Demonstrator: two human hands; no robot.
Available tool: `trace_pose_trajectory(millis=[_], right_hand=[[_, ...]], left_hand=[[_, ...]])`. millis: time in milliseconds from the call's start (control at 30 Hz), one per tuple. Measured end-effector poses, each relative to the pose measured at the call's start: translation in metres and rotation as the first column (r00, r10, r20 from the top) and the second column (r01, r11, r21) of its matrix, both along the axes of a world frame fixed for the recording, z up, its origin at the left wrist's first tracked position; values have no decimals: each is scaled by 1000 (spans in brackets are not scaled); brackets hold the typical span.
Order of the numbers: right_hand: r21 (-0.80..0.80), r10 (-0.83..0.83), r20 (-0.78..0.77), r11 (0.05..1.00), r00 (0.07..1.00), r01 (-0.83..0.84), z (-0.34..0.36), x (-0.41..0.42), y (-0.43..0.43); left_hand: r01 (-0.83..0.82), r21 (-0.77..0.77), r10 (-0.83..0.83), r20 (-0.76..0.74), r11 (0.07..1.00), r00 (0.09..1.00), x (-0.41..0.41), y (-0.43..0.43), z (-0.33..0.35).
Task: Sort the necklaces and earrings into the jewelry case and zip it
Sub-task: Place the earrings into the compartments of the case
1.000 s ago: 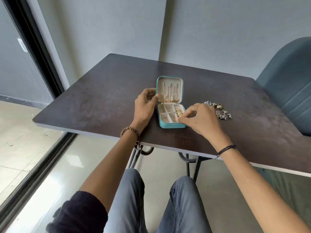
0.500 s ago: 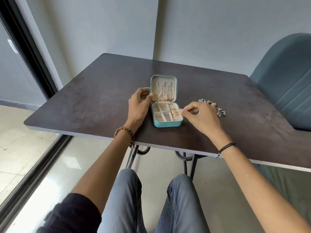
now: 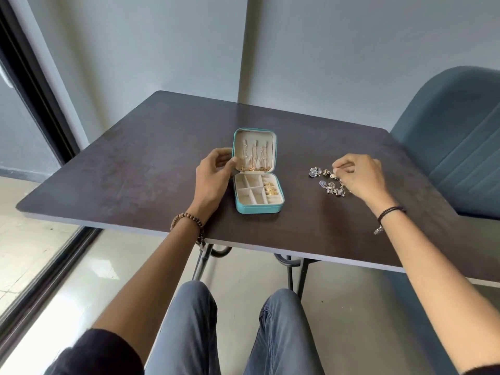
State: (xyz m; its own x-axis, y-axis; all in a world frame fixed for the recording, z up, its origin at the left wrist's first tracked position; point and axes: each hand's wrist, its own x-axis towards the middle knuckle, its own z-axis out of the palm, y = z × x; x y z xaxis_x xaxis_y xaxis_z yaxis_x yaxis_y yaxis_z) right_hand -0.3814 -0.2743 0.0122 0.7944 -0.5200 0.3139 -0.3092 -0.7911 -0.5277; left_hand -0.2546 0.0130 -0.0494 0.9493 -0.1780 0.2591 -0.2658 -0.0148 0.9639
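A: Where does everything stand?

B: The teal jewelry case (image 3: 258, 208) lies open mid-table, its lid (image 3: 254, 130) propped up at twelve o'clock. At nine o'clock of the case, the left hand (image 3: 213, 182) grips the lid's edge, with the fingers curled behind it and the thumb in front. Out at three o'clock, the right hand (image 3: 362, 177) pinches one piece among the loose earrings (image 3: 323, 180) heaped on the dark, matte table (image 3: 135, 171).

A: What could go wrong from here?

B: Tangling first, I'd judge. Those pieces are knobbly, silver-toned clusters with stones and hooks, and they lie touching one another. Lifting one may drag a neighbour along and drop it short of the case. If the left hand lets go, the lid may flop over and shake the fine gold necklaces (image 3: 254, 162) hanging inside it.

A: And the case itself?

B: It is square with rounded corners, a smooth teal shell and a pale, soft-looking lining. The tray is split into small cells, and gold earrings (image 3: 270, 189) sit in the strip at its three o'clock side. With cells that small and clusters that bulky, a proud piece could foul the zip later.
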Motion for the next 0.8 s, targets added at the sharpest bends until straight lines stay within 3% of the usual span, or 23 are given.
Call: trace_pose_trajectory(millis=[500,800], right_hand=[[-4,116,-168,993,979,-119,-10,15,-23],[47,148,-128,989,981,-143,-11,8,-28]], left_hand=[[-11,34,11,8,999,1000,-2,-1,5],[-2,36,1,9,999,1000,-1,-1,4]])
